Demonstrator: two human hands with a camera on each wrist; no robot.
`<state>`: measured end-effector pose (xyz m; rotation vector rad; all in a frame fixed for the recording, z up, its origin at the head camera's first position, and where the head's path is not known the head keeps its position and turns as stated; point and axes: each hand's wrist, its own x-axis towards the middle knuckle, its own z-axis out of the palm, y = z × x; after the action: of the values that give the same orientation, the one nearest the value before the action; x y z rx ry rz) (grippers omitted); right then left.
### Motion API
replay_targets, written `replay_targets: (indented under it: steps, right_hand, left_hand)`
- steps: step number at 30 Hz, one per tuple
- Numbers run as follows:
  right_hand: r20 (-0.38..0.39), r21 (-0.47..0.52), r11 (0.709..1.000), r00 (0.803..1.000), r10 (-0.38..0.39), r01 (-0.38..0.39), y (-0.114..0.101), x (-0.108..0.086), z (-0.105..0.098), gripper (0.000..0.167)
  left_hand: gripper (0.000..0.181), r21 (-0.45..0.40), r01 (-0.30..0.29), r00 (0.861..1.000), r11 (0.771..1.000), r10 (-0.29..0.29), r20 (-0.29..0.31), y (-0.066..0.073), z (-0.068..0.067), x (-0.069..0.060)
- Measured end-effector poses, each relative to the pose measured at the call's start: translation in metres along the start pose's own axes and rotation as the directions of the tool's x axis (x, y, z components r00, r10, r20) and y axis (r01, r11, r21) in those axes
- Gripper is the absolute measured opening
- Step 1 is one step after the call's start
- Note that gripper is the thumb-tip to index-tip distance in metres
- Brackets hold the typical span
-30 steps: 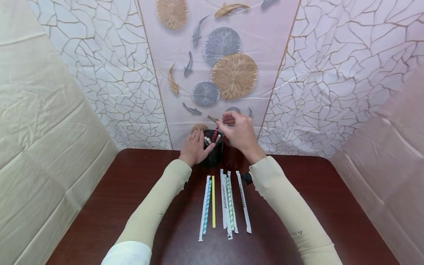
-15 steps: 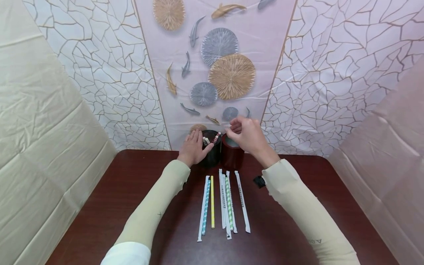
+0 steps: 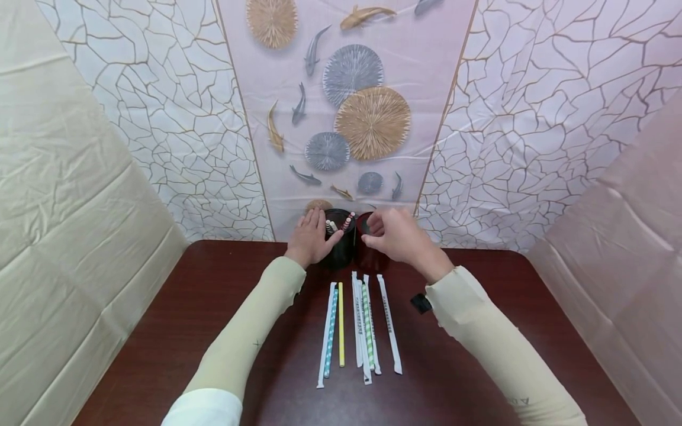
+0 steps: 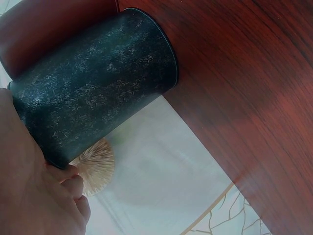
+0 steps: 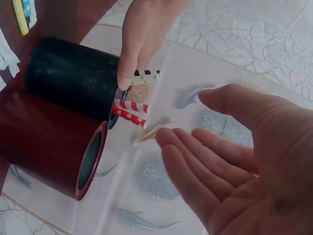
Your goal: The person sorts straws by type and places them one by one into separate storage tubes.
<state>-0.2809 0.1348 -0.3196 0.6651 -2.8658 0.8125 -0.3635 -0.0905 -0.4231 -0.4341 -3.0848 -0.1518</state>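
My left hand (image 3: 310, 236) grips the rim of a black cup (image 3: 341, 251), its thumb along the front and the fingers round the far left side. Several paper straws stand in that cup: red-and-white striped, red with white dots (image 5: 129, 117), white with green dots (image 5: 145, 79), and one black-and-white. Beside it, touching or nearly so, is a dark red cup (image 5: 49, 142) with no straw showing at its mouth. My right hand (image 3: 401, 238) hovers just by the red cup, fingers loosely bent and apart from the thumb, holding nothing.
On the brown table (image 3: 229, 343) nearer me lie a yellow straw (image 3: 341, 325), a blue dotted straw (image 3: 331, 334), a green striped straw (image 3: 368, 328) and several white-wrapped straws (image 3: 391, 325). A patterned cloth backdrop (image 3: 213, 148) rises right behind the cups.
My right hand has let go of the red dotted straw, which now stands in the black cup. That hand has moved right and down beside the red cup. The left hand keeps its place.
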Motion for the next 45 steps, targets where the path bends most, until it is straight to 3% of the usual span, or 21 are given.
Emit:
replay_targets:
  steps: [9,15,21,24,27,30,33,39,45]
  right_hand:
    - [0.201,-0.091,0.996,0.979,0.031,-0.013,0.011,-0.006,0.014,0.031]
    - [0.282,-0.09,0.996,0.959,0.039,-0.014,0.023,-0.008,0.03,0.027]
    - [0.36,-0.095,0.993,0.928,0.095,-0.065,0.032,-0.009,0.051,0.02]
    - [0.367,-0.08,0.994,0.925,0.101,-0.077,0.038,-0.01,0.064,0.013]
    - [0.368,-0.062,0.995,0.925,0.1,-0.084,0.044,-0.011,0.076,0.035]
    - [0.36,-0.054,0.994,0.926,0.11,-0.098,0.05,-0.01,0.087,0.04]
    - [0.361,-0.048,0.99,0.922,0.141,-0.133,0.056,-0.009,0.098,0.034]
    - [0.397,-0.076,0.977,0.893,0.213,-0.199,0.062,-0.008,0.117,0.035]
    - [0.364,-0.113,0.963,0.891,0.27,-0.246,0.064,-0.01,0.127,0.033]
  left_hand:
    - [0.092,-0.022,-0.006,1.0,1.0,0.006,-0.01,-0.001,0.001,0.0]
    - [0.092,-0.03,-0.011,1.0,1.0,0.01,-0.015,-0.002,0.002,0.0]
    - [0.092,-0.022,-0.01,1.0,1.0,0.009,-0.015,-0.001,0.002,0.0]
    - [0.092,-0.024,-0.012,1.0,1.0,0.011,-0.014,-0.001,0.002,0.0]
    - [0.092,-0.021,-0.013,1.0,1.0,0.012,-0.01,-0.001,0.003,0.0]
    - [0.092,-0.016,-0.01,1.0,1.0,0.01,-0.011,-0.001,0.002,0.0]
    - [0.092,-0.015,-0.007,1.0,1.0,0.007,-0.011,-0.002,0.001,-0.001]
    - [0.091,-0.016,-0.011,1.0,1.0,0.011,-0.003,-0.002,0.0,-0.003]
    - [0.092,-0.023,-0.013,1.0,1.0,0.013,-0.006,-0.002,0.0,-0.002]
